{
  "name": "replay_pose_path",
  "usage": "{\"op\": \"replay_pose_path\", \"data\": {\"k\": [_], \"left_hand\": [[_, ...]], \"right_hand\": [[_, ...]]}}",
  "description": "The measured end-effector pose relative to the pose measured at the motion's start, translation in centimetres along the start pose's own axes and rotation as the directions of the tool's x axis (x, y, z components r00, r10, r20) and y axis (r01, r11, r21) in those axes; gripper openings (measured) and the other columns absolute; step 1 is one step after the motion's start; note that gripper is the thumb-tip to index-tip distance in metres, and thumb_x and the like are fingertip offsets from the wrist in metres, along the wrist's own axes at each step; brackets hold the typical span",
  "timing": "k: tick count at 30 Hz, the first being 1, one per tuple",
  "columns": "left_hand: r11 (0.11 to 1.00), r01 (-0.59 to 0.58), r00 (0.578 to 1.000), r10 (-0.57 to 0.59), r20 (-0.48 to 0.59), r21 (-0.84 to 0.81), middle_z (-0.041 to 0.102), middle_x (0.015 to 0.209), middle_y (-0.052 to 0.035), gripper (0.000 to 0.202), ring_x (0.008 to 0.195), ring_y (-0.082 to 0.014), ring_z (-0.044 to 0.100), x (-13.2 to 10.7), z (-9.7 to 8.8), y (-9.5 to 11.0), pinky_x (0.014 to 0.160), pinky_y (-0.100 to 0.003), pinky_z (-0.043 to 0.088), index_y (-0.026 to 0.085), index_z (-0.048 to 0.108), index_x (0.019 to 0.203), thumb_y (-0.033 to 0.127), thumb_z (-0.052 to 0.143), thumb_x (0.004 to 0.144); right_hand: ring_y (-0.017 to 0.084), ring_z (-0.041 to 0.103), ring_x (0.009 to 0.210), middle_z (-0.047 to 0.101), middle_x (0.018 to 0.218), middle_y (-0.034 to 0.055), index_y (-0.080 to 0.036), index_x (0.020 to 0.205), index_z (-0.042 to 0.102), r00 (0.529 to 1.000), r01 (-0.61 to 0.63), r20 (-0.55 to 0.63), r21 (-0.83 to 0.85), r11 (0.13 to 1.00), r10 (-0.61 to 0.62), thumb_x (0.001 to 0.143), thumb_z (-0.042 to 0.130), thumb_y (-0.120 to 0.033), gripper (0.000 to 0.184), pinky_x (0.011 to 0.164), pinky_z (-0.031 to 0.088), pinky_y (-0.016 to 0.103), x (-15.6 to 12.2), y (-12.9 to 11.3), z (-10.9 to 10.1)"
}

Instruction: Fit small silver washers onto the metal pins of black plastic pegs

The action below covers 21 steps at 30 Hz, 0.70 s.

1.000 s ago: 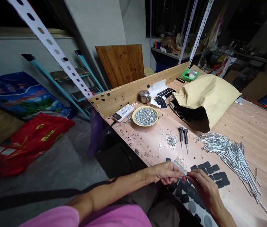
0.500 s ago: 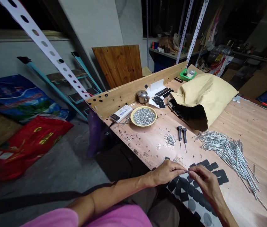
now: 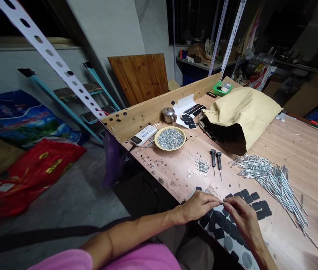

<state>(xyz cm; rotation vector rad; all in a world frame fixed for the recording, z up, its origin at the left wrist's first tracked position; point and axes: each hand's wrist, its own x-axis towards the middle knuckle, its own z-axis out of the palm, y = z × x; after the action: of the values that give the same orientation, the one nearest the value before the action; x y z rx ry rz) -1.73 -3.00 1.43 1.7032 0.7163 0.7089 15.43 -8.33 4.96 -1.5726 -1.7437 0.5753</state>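
Note:
Over the near edge of the table, my left hand (image 3: 196,205) and my right hand (image 3: 242,213) meet fingertip to fingertip. Each pinches at a small, thin, dark piece between them, mostly covered by the fingers. Beneath and around the hands lie black rounded-square pads (image 3: 228,225), some on a pale backing sheet (image 3: 247,259). Beyond the hands, two black-handled screwdriver-like tools (image 3: 219,161) lie side by side. To their left is a small heap of nuts or washers (image 3: 202,166). A large pile of long metal rods (image 3: 271,176) spreads out on the right.
A yellow bowl (image 3: 170,138) full of small metal parts stands near a white power-bank-like box (image 3: 144,135) and a metal pot (image 3: 169,115). An open brown paper sack (image 3: 246,116) lies behind the rods. A wooden board (image 3: 147,108) edges the table's far side.
The hands keep nearly the same pinch, with only slight finger movement. The view has shifted a little; objects on the table stay where they were.

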Motion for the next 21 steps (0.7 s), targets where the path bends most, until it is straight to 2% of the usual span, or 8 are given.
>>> {"op": "replay_pose_path", "data": {"k": [3,6,7,9,11,13,16,21], "left_hand": [[0.914,0.290,0.951,-0.242,0.193,-0.283,0.050,0.048,0.0040,0.042,0.040,-0.0057,0.040,0.4,-0.6,0.5,0.040,-0.017,0.033,0.012,0.071,0.094,0.048,0.057,0.079],[0.802,0.465,0.867,-0.328,0.376,-0.374,0.038,0.044,0.0086,0.050,0.034,-0.0025,0.023,0.6,-0.8,0.7,0.034,-0.016,0.019,0.010,0.069,0.098,0.053,0.059,0.075],[0.814,0.454,0.873,-0.326,0.361,-0.362,0.040,0.044,0.0080,0.048,0.035,-0.0028,0.025,0.6,-0.8,0.7,0.035,-0.016,0.020,0.011,0.069,0.097,0.052,0.058,0.075],[0.906,0.320,0.939,-0.264,0.218,-0.279,0.053,0.050,0.0029,0.039,0.041,-0.0058,0.041,0.4,-0.4,0.7,0.041,-0.017,0.033,0.013,0.071,0.094,0.046,0.057,0.079],[0.985,0.125,0.991,-0.120,0.050,-0.114,0.069,0.071,-0.0039,0.028,0.063,-0.0123,0.060,0.2,0.0,0.6,0.060,-0.021,0.046,0.017,0.072,0.093,0.036,0.055,0.083],[1.000,0.000,1.000,0.001,-0.017,0.031,0.072,0.093,-0.0057,0.024,0.085,-0.0169,0.065,0.1,0.4,0.5,0.078,-0.024,0.048,0.021,0.072,0.097,0.030,0.053,0.085],[0.999,-0.005,1.000,0.005,-0.001,0.054,0.071,0.099,-0.0049,0.025,0.090,-0.0176,0.066,0.0,0.6,0.4,0.082,-0.023,0.049,0.021,0.071,0.101,0.027,0.052,0.086],[0.999,0.000,1.000,-0.001,0.009,0.043,0.072,0.097,-0.0053,0.024,0.091,-0.0174,0.067,0.2,0.7,0.5,0.080,-0.022,0.049,0.019,0.071,0.099,0.026,0.052,0.086]], "right_hand": [[0.015,0.061,0.060,0.066,0.069,0.0039,-0.022,0.074,0.066,0.999,-0.009,0.041,0.099,0.995,0.005,0.083,0.054,-0.048,0.030,0.053,0.048,0.024,0.0,0.0,-0.3],[0.016,0.061,0.062,0.066,0.070,0.0044,-0.022,0.075,0.066,0.996,-0.048,0.079,0.178,0.983,0.035,0.082,0.055,-0.047,0.029,0.054,0.048,0.024,0.1,-0.2,-0.6],[0.016,0.061,0.061,0.065,0.070,0.0043,-0.022,0.074,0.066,0.995,-0.068,0.083,0.181,0.981,0.054,0.081,0.056,-0.048,0.029,0.054,0.048,0.025,0.1,-0.2,-0.6],[0.016,0.059,0.058,0.064,0.066,0.0039,-0.021,0.071,0.066,0.993,-0.105,0.068,0.145,0.984,0.096,0.079,0.057,-0.050,0.031,0.053,0.048,0.025,0.0,-0.1,-0.6],[0.015,0.058,0.055,0.062,0.061,0.0030,-0.021,0.068,0.064,0.990,-0.138,0.042,0.107,0.985,0.134,0.078,0.056,-0.053,0.035,0.052,0.047,0.025,-0.1,0.1,-0.3],[0.015,0.057,0.054,0.061,0.059,0.0026,-0.021,0.068,0.063,0.987,-0.159,0.030,0.111,0.981,0.157,0.079,0.054,-0.056,0.038,0.051,0.046,0.025,-0.2,0.3,-0.1],[0.016,0.059,0.058,0.063,0.065,0.0036,-0.020,0.071,0.064,0.990,-0.141,0.026,0.102,0.985,0.139,0.080,0.052,-0.056,0.039,0.051,0.046,0.024,-0.2,0.4,0.0],[0.014,0.058,0.057,0.061,0.064,0.0026,-0.021,0.070,0.060,0.999,-0.007,-0.039,-0.059,0.998,0.004,0.085,0.048,-0.052,0.036,0.054,0.045,0.024,-0.4,0.2,0.0]]}}
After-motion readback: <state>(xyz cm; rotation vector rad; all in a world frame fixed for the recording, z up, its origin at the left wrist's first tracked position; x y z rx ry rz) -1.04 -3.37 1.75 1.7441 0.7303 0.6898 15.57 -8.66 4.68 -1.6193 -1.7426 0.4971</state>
